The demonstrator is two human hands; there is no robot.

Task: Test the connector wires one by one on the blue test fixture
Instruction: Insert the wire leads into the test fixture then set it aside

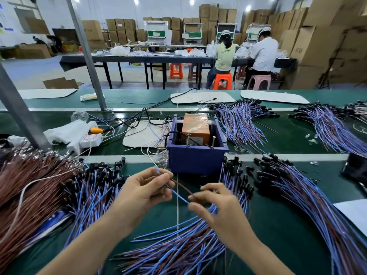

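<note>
Right under my wrists lies a loose heap of wires (178, 247), and that's the trap: a trailing end could snag in it and drag others along. Above it, my left hand (146, 188) pinches one blue-and-brown wire (179, 194) with curled fingers, while my right hand (216, 205) nips its other stretch between thumb and forefinger. The grip's light, so it could slip. Just beyond sits the blue test box (195, 163), untouched, posts standing inside. Further out are more bundles (244, 122), so it's easy to mix tested with untested, I reckon.
</note>
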